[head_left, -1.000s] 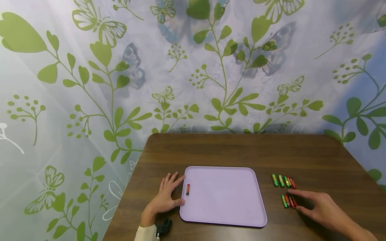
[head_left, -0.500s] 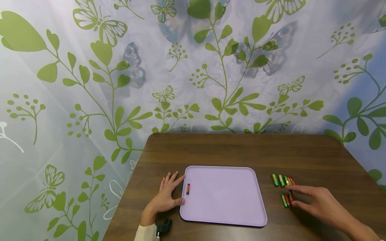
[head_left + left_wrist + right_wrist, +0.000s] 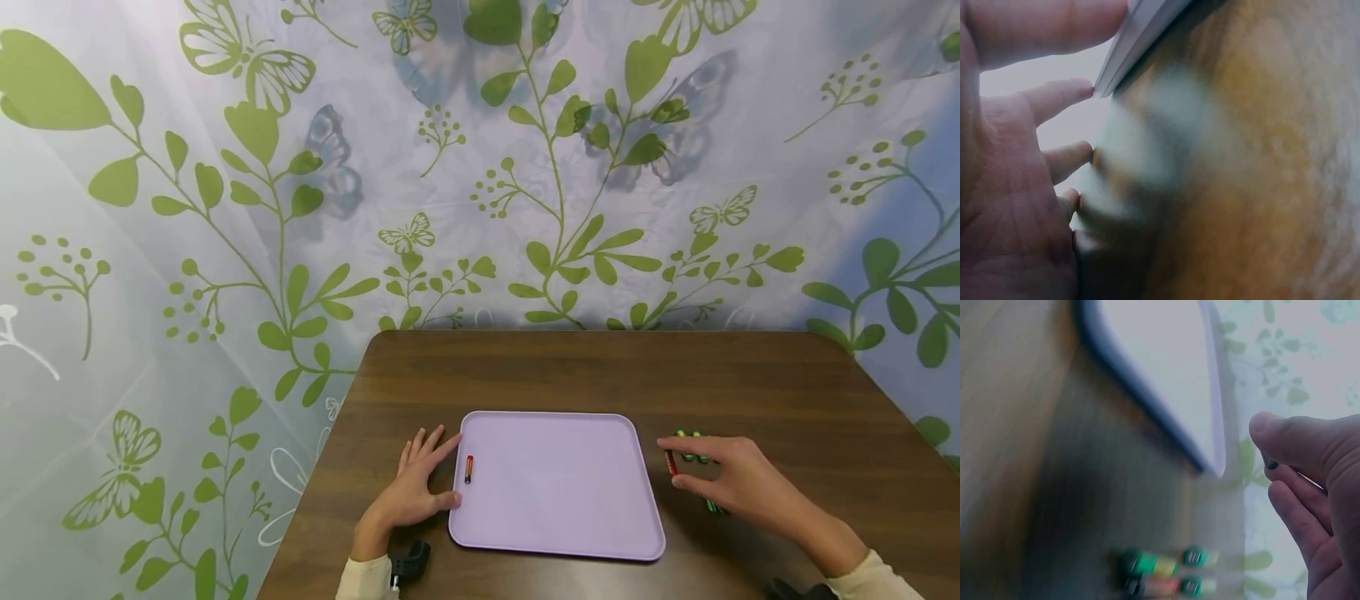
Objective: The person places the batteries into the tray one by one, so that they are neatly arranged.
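My right hand (image 3: 738, 483) pinches a red battery (image 3: 671, 462) between thumb and fingertips, above the table just right of the lilac tray (image 3: 558, 483). In the right wrist view only a dark end of this battery (image 3: 1270, 464) shows below the thumb. My left hand (image 3: 405, 496) touches the tray's left edge with thumb and index finger, the other fingers spread straight. Near that edge, one red-and-black battery (image 3: 468, 469) lies inside the tray. Green batteries (image 3: 688, 457) lie beneath my right hand, which covers part of the group.
The right wrist view shows green batteries (image 3: 1147, 562) and a reddish one (image 3: 1155, 586) on the dark wooden table (image 3: 600, 371). A curtain (image 3: 450, 167) with leaves and butterflies hangs behind the table.
My right hand has taken a red battery from the nearer row and lifted it leftward toward the tray. My left hand stays at the tray's edge.
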`<state>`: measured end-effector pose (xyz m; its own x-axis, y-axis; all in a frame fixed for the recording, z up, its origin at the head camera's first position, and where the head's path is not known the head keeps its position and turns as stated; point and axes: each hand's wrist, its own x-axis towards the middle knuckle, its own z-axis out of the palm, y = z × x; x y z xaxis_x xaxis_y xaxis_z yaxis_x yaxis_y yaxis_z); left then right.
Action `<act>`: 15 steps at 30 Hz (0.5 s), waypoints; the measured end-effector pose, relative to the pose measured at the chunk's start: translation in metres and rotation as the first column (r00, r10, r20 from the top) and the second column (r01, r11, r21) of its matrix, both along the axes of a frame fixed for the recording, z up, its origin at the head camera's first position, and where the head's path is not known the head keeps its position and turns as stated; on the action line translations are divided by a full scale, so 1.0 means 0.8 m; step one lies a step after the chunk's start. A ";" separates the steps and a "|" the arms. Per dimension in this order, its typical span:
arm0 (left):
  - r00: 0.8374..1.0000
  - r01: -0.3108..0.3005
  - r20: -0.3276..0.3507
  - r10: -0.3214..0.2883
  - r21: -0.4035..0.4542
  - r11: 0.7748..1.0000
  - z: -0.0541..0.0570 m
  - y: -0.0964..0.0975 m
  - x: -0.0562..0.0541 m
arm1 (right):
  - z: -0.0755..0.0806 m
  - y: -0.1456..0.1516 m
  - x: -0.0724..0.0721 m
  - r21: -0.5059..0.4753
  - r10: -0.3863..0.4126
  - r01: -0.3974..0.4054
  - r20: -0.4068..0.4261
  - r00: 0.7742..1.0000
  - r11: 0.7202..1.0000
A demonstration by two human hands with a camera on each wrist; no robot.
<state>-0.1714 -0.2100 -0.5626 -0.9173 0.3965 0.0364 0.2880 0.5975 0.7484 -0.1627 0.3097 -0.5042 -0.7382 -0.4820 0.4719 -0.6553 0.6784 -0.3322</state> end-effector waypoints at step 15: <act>0.999 0.000 -0.043 0.001 0.029 1.000 -0.006 -0.001 0.002 | 0.002 -0.130 -0.040 -0.107 0.169 -0.163 0.051 0.984 0.981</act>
